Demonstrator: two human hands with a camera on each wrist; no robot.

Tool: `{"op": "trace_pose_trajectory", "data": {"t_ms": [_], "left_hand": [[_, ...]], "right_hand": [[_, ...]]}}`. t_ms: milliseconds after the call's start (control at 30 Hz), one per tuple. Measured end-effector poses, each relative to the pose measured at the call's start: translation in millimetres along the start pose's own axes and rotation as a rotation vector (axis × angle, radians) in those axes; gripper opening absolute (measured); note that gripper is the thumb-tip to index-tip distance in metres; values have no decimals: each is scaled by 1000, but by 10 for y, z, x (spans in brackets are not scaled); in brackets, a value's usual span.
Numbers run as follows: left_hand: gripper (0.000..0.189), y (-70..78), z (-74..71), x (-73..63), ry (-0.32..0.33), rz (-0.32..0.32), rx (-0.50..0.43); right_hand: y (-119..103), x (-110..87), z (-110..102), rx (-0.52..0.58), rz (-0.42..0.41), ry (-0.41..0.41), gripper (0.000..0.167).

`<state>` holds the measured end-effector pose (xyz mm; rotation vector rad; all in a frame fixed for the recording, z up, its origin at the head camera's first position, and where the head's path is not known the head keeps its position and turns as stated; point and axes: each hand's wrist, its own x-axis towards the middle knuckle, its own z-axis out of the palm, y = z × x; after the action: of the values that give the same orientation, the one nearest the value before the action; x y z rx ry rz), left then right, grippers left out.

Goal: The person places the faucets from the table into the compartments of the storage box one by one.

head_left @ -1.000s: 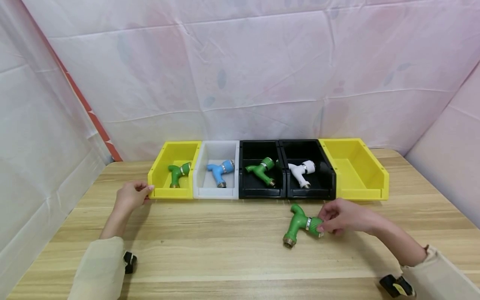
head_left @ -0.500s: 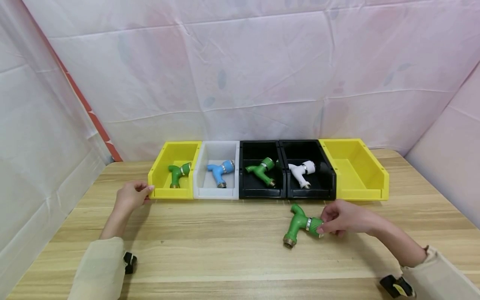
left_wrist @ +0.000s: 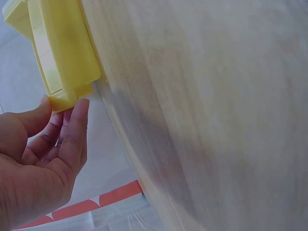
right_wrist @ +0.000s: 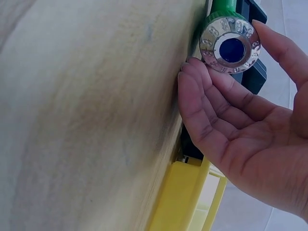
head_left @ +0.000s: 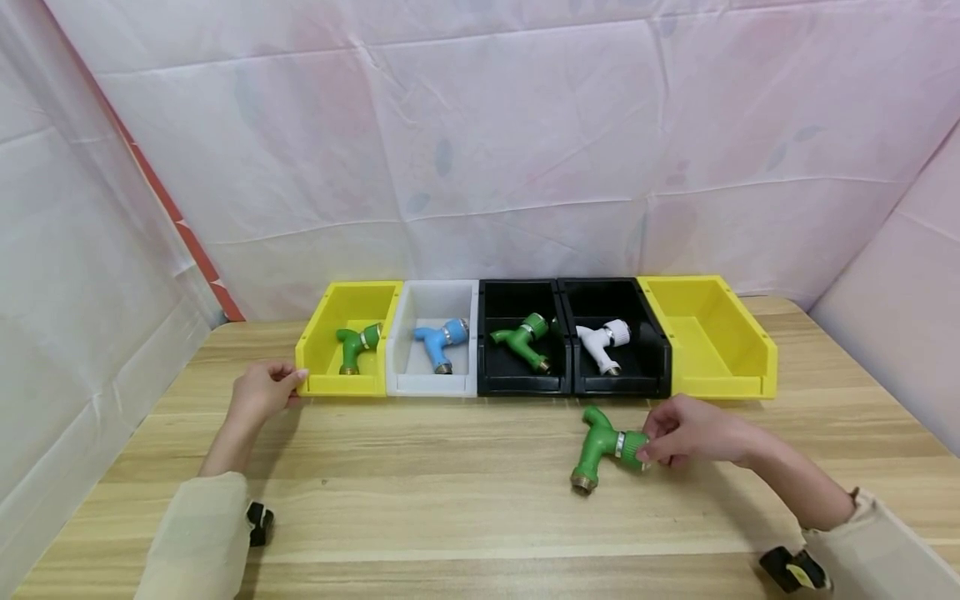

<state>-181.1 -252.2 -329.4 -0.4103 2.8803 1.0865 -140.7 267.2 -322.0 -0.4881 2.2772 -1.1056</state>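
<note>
My right hand [head_left: 693, 429] pinches the ribbed knob of a green tap [head_left: 596, 446] between thumb and fingers, in front of the black bins. The tap's brass threaded end points toward me, its spout toward the bins. In the right wrist view the knob's chrome end cap [right_wrist: 230, 45] with a blue centre faces the camera. At the far left my left hand [head_left: 262, 393] holds the front corner of a yellow bin [head_left: 343, 387]; the left wrist view has thumb and fingers on either side of that corner [left_wrist: 62, 102]. A smaller green tap [head_left: 349, 352] lies inside this bin.
Beside it in the row stand a white bin [head_left: 431, 385] with a blue tap [head_left: 435, 348], a black bin [head_left: 525, 387] with a green tap [head_left: 519, 340], another black bin [head_left: 622, 387] with a white tap [head_left: 598, 343], and a yellow bin [head_left: 723, 389]. A cloth wall [head_left: 495, 150] rises behind.
The green tap in my right hand has shifted very slightly right, its threaded end a little more so. My left hand stays at the yellow bin's corner.
</note>
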Motion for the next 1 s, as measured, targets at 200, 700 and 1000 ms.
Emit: {"op": "trace_pose_trajectory", "data": {"t_ms": [200, 700, 1000], "left_hand": [[29, 4, -2, -1, -3, -6, -5], [28, 9, -14, 1, 1, 14, 2], [28, 7, -2, -10, 6, 11, 13]], "right_hand": [[-27, -5, -18, 24, 9, 8, 19], [-27, -37, -71, 36, 1, 60, 21], [-15, -67, -122, 29, -12, 94, 26]]}}
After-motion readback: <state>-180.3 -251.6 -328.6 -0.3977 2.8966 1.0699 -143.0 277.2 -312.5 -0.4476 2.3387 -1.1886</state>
